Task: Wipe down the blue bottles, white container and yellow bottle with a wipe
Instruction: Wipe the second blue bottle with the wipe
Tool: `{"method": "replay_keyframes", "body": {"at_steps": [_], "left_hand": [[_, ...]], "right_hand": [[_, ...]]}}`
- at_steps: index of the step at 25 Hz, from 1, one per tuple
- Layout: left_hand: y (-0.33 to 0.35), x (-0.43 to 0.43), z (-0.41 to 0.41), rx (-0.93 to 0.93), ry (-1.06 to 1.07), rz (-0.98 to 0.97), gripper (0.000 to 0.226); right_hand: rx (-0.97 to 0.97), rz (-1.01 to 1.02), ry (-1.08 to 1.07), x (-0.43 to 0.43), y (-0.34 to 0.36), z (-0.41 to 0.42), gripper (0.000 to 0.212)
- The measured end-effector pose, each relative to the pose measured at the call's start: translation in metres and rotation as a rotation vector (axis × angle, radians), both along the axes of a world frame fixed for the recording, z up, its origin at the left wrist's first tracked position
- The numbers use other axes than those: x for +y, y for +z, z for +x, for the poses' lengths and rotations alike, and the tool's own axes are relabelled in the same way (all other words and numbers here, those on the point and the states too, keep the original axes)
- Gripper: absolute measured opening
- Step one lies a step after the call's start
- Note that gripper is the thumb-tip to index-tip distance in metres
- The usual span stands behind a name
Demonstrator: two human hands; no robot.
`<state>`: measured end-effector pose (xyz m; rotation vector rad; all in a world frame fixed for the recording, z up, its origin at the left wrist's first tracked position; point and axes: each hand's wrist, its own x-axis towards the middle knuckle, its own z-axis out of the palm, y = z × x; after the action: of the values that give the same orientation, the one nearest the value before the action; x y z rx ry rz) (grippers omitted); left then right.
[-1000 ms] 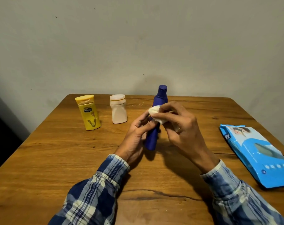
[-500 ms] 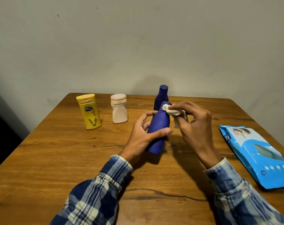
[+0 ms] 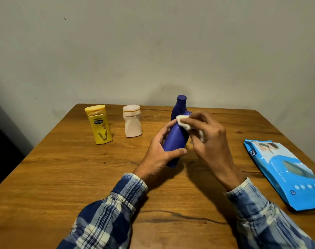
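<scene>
- Head view: our left grip (image 3: 158, 155) is curled round the lower body of a blue bottle (image 3: 176, 139) with the thumb across the front, holding it tilted with the cap leaning away; we cannot tell whether its base touches the tabletop (image 3: 63, 177)
- Our right grip (image 3: 210, 141) pinches a small white wipe (image 3: 184, 122) against the bottle's shoulder, just under the cap, with the fingers bent over it
- A second blue bottle (image 3: 179, 106) stands upright just behind; the white container (image 3: 132, 123) and yellow bottle (image 3: 99, 126) stand to the left, well apart from our hands
- A wipe pack (image 3: 286, 169) lies flat at the right
- We judge the bottle to be light, stiff, smooth plastic that is likely slippery once damp, so it is best held round the wide lower body, leaving the neck free
- The wipe looks soft and limp, so we would keep it bunched under the fingertips
</scene>
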<state>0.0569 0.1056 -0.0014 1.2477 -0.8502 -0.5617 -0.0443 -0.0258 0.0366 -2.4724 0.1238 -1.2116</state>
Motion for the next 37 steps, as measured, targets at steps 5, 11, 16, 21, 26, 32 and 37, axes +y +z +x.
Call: {"method": "replay_keyframes", "body": {"at_steps": [5,11,16,21,26,32,37], "left_hand": [[0.001,0.002,0.000,0.025,0.025,-0.009,0.081],[-0.004,0.000,-0.002,-0.144,0.014,0.075,0.080],[-0.004,0.001,-0.003,-0.077,0.034,0.024,0.078],[-0.002,0.000,-0.003,-0.143,0.028,0.034,0.080],[0.000,-0.001,-0.001,-0.101,0.038,-0.026,0.079],[-0.004,0.000,-0.001,0.098,-0.006,-0.080,0.079],[-0.001,0.000,-0.003,0.067,-0.028,-0.012,0.080]], "right_hand": [[0.075,0.372,0.342,0.009,0.014,-0.008,0.030],[-0.281,0.298,-0.164,-0.002,0.007,-0.006,0.016],[-0.144,0.093,-0.026,0.006,-0.001,-0.001,0.026],[-0.231,0.271,-0.085,0.001,0.004,-0.005,0.027],[-0.225,0.363,-0.016,0.005,0.002,-0.003,0.022],[-0.171,0.257,0.065,0.012,0.001,-0.003,0.019],[-0.331,0.418,-0.077,-0.005,0.004,-0.006,0.014]]}}
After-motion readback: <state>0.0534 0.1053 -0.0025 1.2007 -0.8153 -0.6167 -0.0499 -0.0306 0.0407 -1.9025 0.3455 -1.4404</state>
